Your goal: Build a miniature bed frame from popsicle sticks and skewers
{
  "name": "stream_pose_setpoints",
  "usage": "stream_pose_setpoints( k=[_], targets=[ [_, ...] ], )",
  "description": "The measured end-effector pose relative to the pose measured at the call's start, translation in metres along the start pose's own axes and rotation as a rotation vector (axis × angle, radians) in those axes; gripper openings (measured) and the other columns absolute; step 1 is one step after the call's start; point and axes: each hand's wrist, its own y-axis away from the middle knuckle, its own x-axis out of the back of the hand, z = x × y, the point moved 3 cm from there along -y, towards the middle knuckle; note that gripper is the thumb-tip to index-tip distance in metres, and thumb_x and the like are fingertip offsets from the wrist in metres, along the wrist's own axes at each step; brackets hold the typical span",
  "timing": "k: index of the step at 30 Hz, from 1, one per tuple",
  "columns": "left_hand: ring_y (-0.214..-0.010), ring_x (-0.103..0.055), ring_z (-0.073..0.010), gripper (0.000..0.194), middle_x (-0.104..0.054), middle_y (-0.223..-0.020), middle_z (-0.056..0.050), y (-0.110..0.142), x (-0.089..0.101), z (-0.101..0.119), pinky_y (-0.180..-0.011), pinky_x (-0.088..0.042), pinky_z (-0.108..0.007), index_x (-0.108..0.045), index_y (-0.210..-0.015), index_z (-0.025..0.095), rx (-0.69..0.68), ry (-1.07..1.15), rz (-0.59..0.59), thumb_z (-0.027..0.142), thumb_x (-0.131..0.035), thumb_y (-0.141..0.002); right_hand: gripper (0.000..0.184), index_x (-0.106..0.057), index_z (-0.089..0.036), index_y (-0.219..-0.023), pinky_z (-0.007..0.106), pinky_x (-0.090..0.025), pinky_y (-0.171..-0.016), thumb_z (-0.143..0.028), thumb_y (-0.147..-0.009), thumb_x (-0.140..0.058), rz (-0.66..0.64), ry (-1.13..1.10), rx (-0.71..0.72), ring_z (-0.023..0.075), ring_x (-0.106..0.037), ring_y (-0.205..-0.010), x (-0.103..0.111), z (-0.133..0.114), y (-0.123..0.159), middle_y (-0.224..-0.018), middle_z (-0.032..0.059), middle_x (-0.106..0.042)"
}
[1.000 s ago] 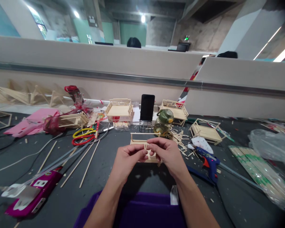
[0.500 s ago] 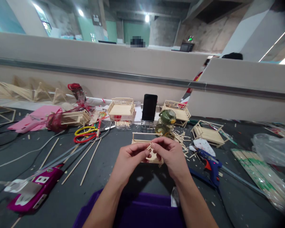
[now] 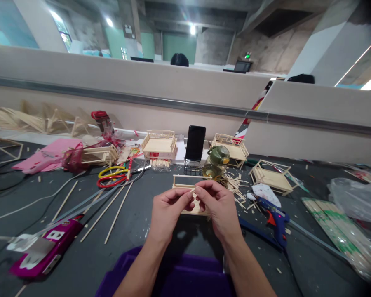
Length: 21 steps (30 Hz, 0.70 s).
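Left hand (image 3: 165,210) and right hand (image 3: 221,208): yours, fingertips pinched on a small wooden piece (image 3: 193,190) between them, likely for fine control. Wooden frame (image 3: 195,212): just beyond, partly hidden by your hands. Glue gun (image 3: 277,225): right of them, apparently lying within easy reach.

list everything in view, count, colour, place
phone: 1, black, back centre
green-lidded bottle: 1, clear, beside phone
red-lidded bottle: 1, dark, back left
models: several, pale, mostly back
scissors: 1, red and yellow, left
power strip: 1, magenta, lower left
glue gun: 1, blue, right; possibly another, pink, left
sticks: many, pale, scattered, bagged
sheet: 1, pink, left
bag: 1, clear, right
unclear object: 1, purple, front
partition: 1, pale, behind
stick piece: 1, pale, fingertips
left hand: 1, bare, centre
right hand: 1, bare, centre
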Motion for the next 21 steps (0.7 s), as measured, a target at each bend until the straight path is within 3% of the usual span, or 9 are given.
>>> stream_pose_setpoints(
  k=[4, 7, 14, 21],
  targets=[
    [-0.054, -0.059, -0.0079, 0.013, -0.069, -0.064, -0.001, -0.001, 0.002, 0.002, -0.055, -0.048, -0.018, -0.076, -0.078, 0.016, 0.01, 0.011, 0.005, 0.027, -0.078, -0.072, 0.023, -0.07, -0.017, -0.085, 0.019, -0.04, -0.047, -0.035, -0.073, -0.075, -0.088, 0.045, -0.039, 0.0099, -0.052, -0.058, 0.003, -0.004, 0.0, -0.067, -0.0006, -0.061],
    [-0.054, -0.06, -0.0082, 0.013, -0.068, -0.062, -0.001, -0.001, 0.003, 0.004, -0.056, -0.049, -0.018, -0.076, -0.075, 0.014, 0.005, -0.015, -0.005, 0.027, -0.078, -0.072, 0.021, -0.069, -0.016, -0.078, 0.018, -0.035, -0.045, -0.035, -0.072, -0.076, -0.096, 0.08, -0.04, 0.0065, -0.044, -0.051, 0.005, -0.005, -0.001, -0.062, -0.0029, -0.057],
    [-0.058, -0.064, -0.012, 0.018, -0.072, -0.069, -0.006, -0.001, 0.001, -0.002, -0.056, -0.053, -0.022, -0.076, -0.079, 0.013, 0.173, 0.169, -0.17, 0.028, -0.079, -0.07, 0.025, -0.066, -0.015, -0.07, 0.016, -0.029, -0.04, -0.036, -0.067, -0.08, -0.096, -0.154, -0.23, 0.0046, -0.039, -0.046, 0.006, 0.004, -0.002, -0.055, -0.0043, -0.053],
    [-0.054, -0.063, -0.0101, 0.017, -0.07, -0.065, -0.004, -0.002, -0.001, -0.004, -0.055, -0.052, -0.021, -0.075, -0.077, 0.012, 0.178, 0.239, -0.176, 0.026, -0.08, -0.069, 0.025, -0.065, -0.014, -0.073, 0.014, -0.034, -0.04, -0.034, -0.07, -0.079, -0.15, -0.248, -0.271, 0.0054, -0.046, -0.047, -0.002, 0.006, 0.003, -0.059, -0.0004, -0.06]
  ],
)
